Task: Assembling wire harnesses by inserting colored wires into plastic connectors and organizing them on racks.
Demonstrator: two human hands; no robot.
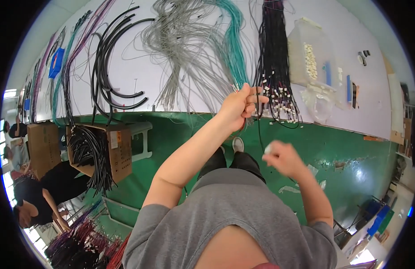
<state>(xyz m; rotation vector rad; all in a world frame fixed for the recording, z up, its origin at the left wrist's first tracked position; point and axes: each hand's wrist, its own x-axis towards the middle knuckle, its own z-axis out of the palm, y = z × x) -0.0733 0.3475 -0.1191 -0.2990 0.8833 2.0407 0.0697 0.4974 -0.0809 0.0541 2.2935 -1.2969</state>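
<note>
My left hand [241,106] is over the front edge of the table, its fingers curled round a few thin wires with light-coloured ends. A black cable [258,117] passes by its fingertips and hangs down toward my right hand [286,160]. That hand is closed beyond the table edge, somewhat blurred, with a small whitish thing at its fingertips; the cable runs to it. Just right of my left hand, a thick bundle of black wires [274,49] ends in many white connectors [281,101]. Teal wires [234,42] lie behind my left hand.
Grey wires [171,49] and thick black tubes [102,58] lie left on the table [135,96]. A clear bin [301,40] with white connectors and a plastic bag [318,104] are right. Below left stands a carton [120,152] of black cables, near a person [50,188].
</note>
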